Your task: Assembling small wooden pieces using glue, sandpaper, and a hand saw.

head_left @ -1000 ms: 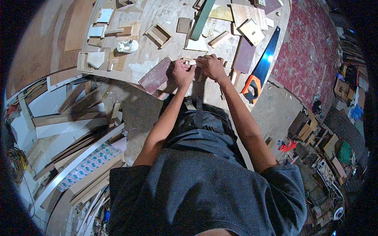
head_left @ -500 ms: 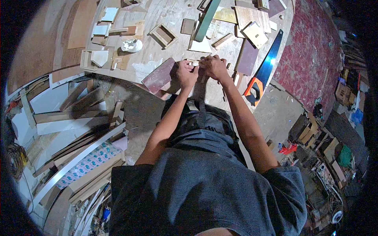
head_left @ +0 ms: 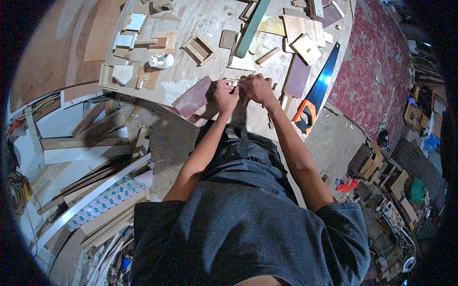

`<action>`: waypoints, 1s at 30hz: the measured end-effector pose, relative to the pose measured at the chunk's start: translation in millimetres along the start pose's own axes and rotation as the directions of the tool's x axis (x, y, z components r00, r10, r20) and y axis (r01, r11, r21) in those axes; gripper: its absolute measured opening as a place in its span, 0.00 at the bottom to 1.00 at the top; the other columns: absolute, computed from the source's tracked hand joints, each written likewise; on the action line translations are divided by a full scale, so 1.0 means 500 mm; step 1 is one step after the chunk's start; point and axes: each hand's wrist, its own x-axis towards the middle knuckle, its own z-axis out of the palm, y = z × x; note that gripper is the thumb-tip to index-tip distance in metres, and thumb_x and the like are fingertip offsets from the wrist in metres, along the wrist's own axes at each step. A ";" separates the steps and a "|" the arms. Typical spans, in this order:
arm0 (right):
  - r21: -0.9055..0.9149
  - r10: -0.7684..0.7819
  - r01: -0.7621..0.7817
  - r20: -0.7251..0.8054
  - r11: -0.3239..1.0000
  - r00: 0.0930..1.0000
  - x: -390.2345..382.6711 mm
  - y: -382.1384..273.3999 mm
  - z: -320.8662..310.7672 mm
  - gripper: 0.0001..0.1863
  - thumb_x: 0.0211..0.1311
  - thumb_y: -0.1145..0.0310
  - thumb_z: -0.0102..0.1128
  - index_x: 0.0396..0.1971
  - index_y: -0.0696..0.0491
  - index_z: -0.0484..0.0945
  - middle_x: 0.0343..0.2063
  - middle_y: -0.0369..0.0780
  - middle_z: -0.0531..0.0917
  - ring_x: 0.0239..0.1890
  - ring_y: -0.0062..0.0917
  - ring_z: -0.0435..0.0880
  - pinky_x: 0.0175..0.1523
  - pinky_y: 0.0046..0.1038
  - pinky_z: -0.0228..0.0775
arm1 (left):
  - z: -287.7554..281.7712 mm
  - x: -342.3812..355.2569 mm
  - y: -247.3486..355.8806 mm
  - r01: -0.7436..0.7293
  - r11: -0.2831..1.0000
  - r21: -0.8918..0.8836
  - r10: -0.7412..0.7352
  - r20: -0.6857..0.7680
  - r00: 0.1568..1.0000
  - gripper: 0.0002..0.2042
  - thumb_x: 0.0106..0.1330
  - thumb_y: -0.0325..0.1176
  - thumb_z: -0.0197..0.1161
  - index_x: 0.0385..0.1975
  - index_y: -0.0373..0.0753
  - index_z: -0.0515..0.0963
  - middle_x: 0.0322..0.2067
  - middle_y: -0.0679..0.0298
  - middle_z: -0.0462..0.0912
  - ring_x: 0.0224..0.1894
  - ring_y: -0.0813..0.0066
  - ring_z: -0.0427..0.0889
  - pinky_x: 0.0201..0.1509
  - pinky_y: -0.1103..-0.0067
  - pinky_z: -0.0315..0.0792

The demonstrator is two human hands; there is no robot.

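My left hand [head_left: 226,95] and my right hand [head_left: 257,89] meet at the near part of the plywood worktable [head_left: 164,86], pinching a small pale wooden piece [head_left: 232,82] whose exact shape is partly hidden by my fingers. Just left of them lies a purple board [head_left: 191,97]. A handsaw [head_left: 305,115] with an orange and black handle lies to the right, and another purple board [head_left: 298,76] sits behind my right hand. Beyond my hands are a small open wooden box [head_left: 198,49], a long green strip [head_left: 250,31] and a white container [head_left: 161,61].
Wooden offcuts [head_left: 136,21] are scattered over the tabletop. Boards and sheets [head_left: 95,148] are piled on the floor at left. A worn red panel [head_left: 367,81] stands at right, with clutter [head_left: 391,186] of wood, wires and cloth below it.
The worktable and my hands appear slightly lower in the picture than one second ago. My fingers have shifted a little around the small piece, which both hands still hold.
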 end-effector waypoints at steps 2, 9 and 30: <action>0.048 -0.013 0.014 -0.023 0.999 1.000 0.001 -0.001 0.000 0.19 0.57 0.58 0.61 0.50 0.31 0.80 0.49 0.28 0.80 0.49 0.32 0.77 0.49 0.53 0.65 | 0.001 0.003 -0.003 0.022 1.000 0.007 -0.022 -0.002 1.000 0.22 0.48 0.26 0.75 0.42 0.35 0.71 0.26 0.58 0.82 0.28 0.65 0.84 0.34 0.71 0.77; 0.033 -0.002 0.001 0.002 0.999 1.000 0.014 0.013 0.016 0.18 0.57 0.59 0.61 0.50 0.30 0.81 0.45 0.29 0.80 0.48 0.32 0.77 0.45 0.53 0.67 | 0.006 0.000 -0.002 0.016 1.000 0.022 -0.016 0.000 1.000 0.22 0.49 0.26 0.74 0.42 0.35 0.71 0.25 0.59 0.82 0.28 0.66 0.84 0.35 0.71 0.77; -0.080 -0.014 0.026 0.151 0.996 0.988 0.039 -0.004 -0.027 0.18 0.57 0.56 0.63 0.49 0.32 0.79 0.45 0.28 0.82 0.52 0.25 0.78 0.51 0.59 0.64 | -0.007 0.001 0.004 0.023 0.999 0.029 -0.024 0.030 0.999 0.24 0.48 0.22 0.70 0.47 0.35 0.70 0.28 0.58 0.82 0.29 0.67 0.83 0.36 0.71 0.77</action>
